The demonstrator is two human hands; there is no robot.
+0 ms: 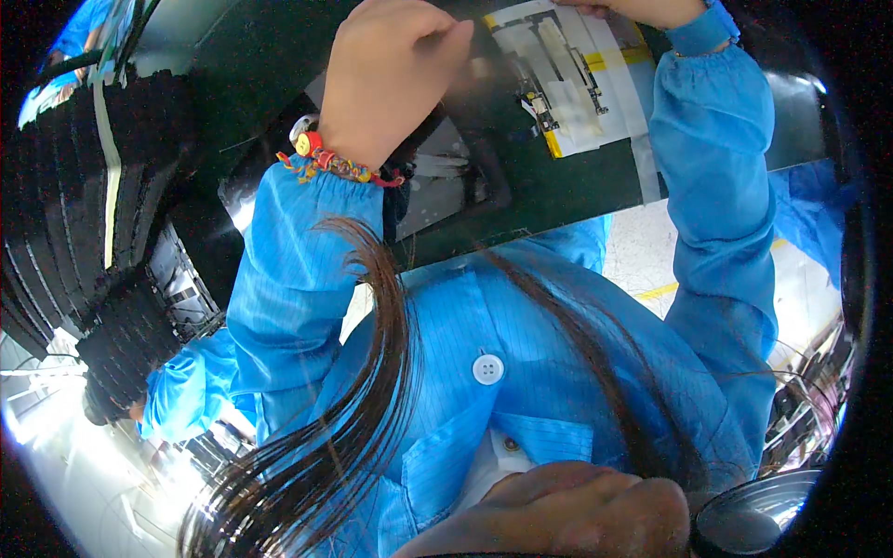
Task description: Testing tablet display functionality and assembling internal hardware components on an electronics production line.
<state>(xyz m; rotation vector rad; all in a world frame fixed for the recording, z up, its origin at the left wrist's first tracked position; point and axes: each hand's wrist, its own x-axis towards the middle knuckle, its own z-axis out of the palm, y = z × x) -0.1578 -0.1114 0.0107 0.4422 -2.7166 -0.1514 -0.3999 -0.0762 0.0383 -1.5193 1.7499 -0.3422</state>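
My left hand (pixel 395 79) is curled above the dark green work surface (pixel 549 200), thumb toward the sheet. Its fingers are closed, but what they hold, if anything, is hidden and partly blurred. A colourful braided bracelet with a red and yellow charm (pixel 309 144) circles that wrist. To its right lies a white sheet (pixel 595 126) with yellow edges, bearing thin strip-like electronic parts (pixel 549 79). My right hand (pixel 651 7) is at the sheet's far edge, largely cut off by the picture's top. A blue band (pixel 699 35) wraps the right wrist.
A stack of black trays (pixel 56 205) with a pale strap stands at the left. Beneath my left wrist lies a dark flat panel (pixel 437 181) with a glossy grey area. Another person's blue sleeve (pixel 191 386) shows at lower left. Pale floor (pixel 642 251) appears beyond the surface's near edge.
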